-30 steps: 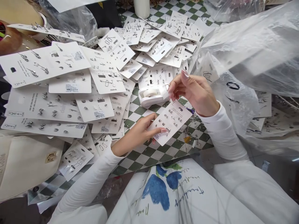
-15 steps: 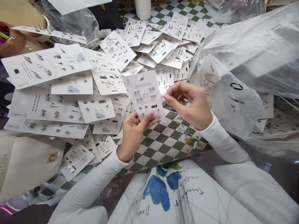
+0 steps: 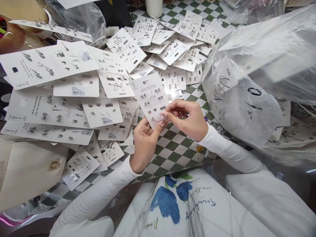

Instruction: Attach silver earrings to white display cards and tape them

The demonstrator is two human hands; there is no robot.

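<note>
My left hand (image 3: 147,140) grips a white earring card (image 3: 151,95) by its lower end, thumb in front and fingers behind. Small silver studs and punched slots show on the card, which is tilted with its top leaning left. At the card's lower right edge, my right hand (image 3: 189,118) has its thumb and index finger pinched together close to the left thumb. Whatever sits between those fingertips is too small or hidden to make out. Behind the held card lie more earring cards (image 3: 172,51) in a loose heap.
Overlapping earring cards (image 3: 49,64) are stacked at left, above a cream handbag (image 3: 29,174). Clear plastic bags (image 3: 237,95) bulge at right. Loose small metal pieces lie on the checkered tablecloth (image 3: 172,151) near a yellow piece (image 3: 199,148). A white cylinder (image 3: 154,7) stands at the back.
My right hand has moved left and down from beside the card to its lower right edge, where its fingertips meet near my left thumb. The left hand still holds the card, now slightly more tilted.
</note>
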